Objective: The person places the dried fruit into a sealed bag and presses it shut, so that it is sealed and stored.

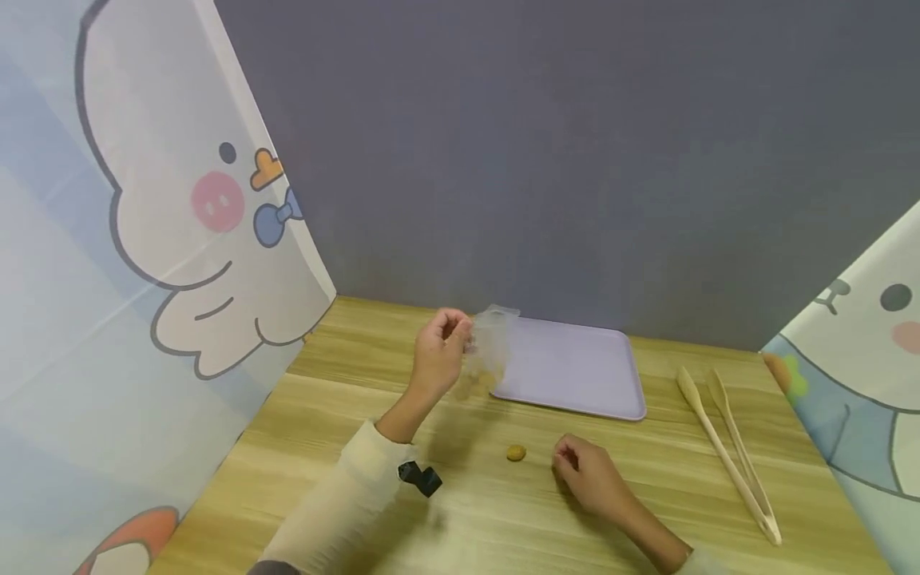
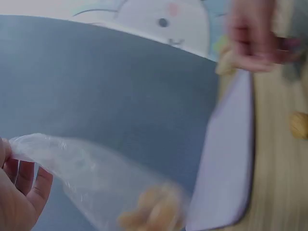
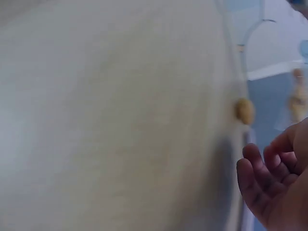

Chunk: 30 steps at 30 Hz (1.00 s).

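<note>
My left hand (image 1: pixel 438 355) pinches the top of a clear plastic bag (image 1: pixel 493 339) and holds it up by the tray's left end. Several rounded yellow-brown pieces (image 2: pixel 155 212) lie in the bottom of the bag; their kind is unclear. One similar small yellow-brown piece (image 1: pixel 516 453) rests on the table between the two hands. To the right of that piece is my right hand (image 1: pixel 592 477), low over the table. Its fingers (image 3: pixel 262 185) are loosely bent and hold nothing.
Behind the loose piece lies a pale purple tray (image 1: pixel 575 371), partly hidden by the bag. Wooden tongs (image 1: pixel 726 455) lie at the right of the wood-grain table (image 1: pixel 316 447). A dark grey panel (image 1: pixel 546 160) stands at the back, with cartoon-printed sheets (image 1: pixel 180 335) at both sides.
</note>
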Tool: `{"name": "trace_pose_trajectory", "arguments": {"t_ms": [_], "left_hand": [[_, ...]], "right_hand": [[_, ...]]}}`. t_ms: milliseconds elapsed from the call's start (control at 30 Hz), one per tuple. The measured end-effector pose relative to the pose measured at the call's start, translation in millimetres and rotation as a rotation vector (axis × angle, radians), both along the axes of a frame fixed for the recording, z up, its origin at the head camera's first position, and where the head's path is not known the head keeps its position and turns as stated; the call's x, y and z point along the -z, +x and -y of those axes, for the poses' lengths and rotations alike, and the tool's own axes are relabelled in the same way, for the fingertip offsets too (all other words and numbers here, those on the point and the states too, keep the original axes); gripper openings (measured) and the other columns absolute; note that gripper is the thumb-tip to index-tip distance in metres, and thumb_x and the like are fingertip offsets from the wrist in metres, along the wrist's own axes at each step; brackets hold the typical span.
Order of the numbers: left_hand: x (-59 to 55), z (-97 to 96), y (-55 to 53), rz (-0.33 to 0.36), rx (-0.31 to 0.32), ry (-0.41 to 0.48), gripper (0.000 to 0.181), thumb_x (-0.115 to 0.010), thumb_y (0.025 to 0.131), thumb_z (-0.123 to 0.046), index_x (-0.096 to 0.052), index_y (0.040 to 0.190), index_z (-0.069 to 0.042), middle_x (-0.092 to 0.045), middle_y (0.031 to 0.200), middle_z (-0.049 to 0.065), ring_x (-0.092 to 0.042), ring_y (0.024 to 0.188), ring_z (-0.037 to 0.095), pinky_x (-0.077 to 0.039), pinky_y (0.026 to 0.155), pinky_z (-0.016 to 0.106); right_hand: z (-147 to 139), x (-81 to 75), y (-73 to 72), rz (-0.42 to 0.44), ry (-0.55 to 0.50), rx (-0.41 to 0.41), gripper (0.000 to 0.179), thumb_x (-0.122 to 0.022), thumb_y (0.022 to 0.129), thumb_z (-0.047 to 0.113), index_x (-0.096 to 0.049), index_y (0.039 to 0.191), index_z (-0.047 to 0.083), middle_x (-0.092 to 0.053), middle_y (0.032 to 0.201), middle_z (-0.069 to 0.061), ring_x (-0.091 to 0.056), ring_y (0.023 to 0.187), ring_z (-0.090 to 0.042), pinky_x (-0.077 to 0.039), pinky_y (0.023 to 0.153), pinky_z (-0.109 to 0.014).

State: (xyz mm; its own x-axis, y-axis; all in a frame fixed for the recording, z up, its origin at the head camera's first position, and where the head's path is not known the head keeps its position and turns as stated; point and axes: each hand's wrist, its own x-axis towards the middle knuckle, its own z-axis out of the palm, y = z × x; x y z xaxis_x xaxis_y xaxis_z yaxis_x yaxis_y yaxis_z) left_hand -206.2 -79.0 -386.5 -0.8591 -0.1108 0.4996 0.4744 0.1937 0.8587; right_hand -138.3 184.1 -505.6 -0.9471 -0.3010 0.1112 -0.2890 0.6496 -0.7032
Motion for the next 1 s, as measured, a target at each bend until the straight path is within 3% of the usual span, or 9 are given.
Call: {"name": "trace_pose_trajectory", "arguments": {"t_ms": [100,200,367,500,633,767,1000], "left_hand": [[-0.2,1.6,-1.2,0.017,0.052,-0.066,0.014,-0.06,0.102,-0.011,-0.061,0.097,0.002,-0.061,0.084,0.014,-0.058,0.075,0.007,-0.052,0.067,0.019],[2.5,2.8,0.5,0.039,0.053,-0.073,0.013,-0.061,0.102,-0.01,-0.062,0.095,0.001,-0.062,0.086,0.015,-0.058,0.076,0.009,-0.052,0.067,0.019],[5.2,0.7,5.0,0.048,0.062,-0.053,0.013,-0.063,0.1,-0.009,-0.062,0.094,0.002,-0.064,0.09,0.018,-0.057,0.078,0.008,-0.05,0.069,0.019],[6.8,-5.5,9.5,0.076,0.121,-0.031,0.012,-0.063,0.1,-0.007,-0.061,0.094,0.003,-0.062,0.087,0.018,-0.056,0.077,0.006,-0.053,0.068,0.018],[11.4,-12.0,12.6,0.069,0.215,-0.032,0.012,-0.061,0.1,-0.005,-0.06,0.094,0.005,-0.059,0.085,0.02,-0.058,0.075,0.008,-0.059,0.067,0.024],[14.8,-15.0,13.9,0.049,0.281,-0.041,0.014,-0.06,0.1,-0.007,-0.059,0.094,0.005,-0.059,0.086,0.022,-0.061,0.075,0.012,-0.063,0.068,0.03],[15.9,-17.1,14.6,0.108,0.276,0.015,0.015,-0.059,0.101,-0.007,-0.058,0.095,0.008,-0.058,0.084,0.023,-0.06,0.076,0.009,-0.063,0.069,0.032]], "right_hand": [[-1,-12.3,-8.2,-0.054,-0.061,0.028,0.009,-0.066,0.096,0.004,-0.067,0.089,0.011,-0.059,0.073,0.007,-0.053,0.064,0.0,-0.049,0.058,-0.02],[1,-28.6,-18.7,-0.099,-0.11,0.012,0.004,-0.065,0.097,0.006,-0.069,0.097,0.006,-0.066,0.078,0.0,-0.058,0.068,-0.001,-0.052,0.059,-0.021],[1,-52.5,-34.3,-0.158,-0.108,0.022,0.013,-0.067,0.096,0.007,-0.07,0.108,0.007,-0.067,0.087,-0.002,-0.061,0.074,-0.003,-0.051,0.06,-0.022],[1,-66.1,-43.9,-0.143,-0.171,0.037,0.022,-0.067,0.096,0.008,-0.067,0.118,0.008,-0.067,0.096,-0.007,-0.064,0.078,-0.006,-0.054,0.06,-0.023],[1,-74.0,-49.0,-0.081,-0.271,0.017,0.032,-0.067,0.097,0.012,-0.062,0.128,0.006,-0.068,0.108,-0.017,-0.066,0.083,-0.004,-0.058,0.06,-0.026],[2,-78.1,-49.4,-0.088,-0.3,0.007,0.034,-0.068,0.098,0.012,-0.061,0.13,0.005,-0.069,0.114,-0.019,-0.067,0.087,-0.002,-0.061,0.063,-0.03],[3,-78.3,-48.3,-0.23,-0.338,0.005,0.027,-0.069,0.095,0.002,-0.062,0.121,0.004,-0.071,0.104,-0.016,-0.066,0.082,0.002,-0.06,0.058,-0.029]]}}
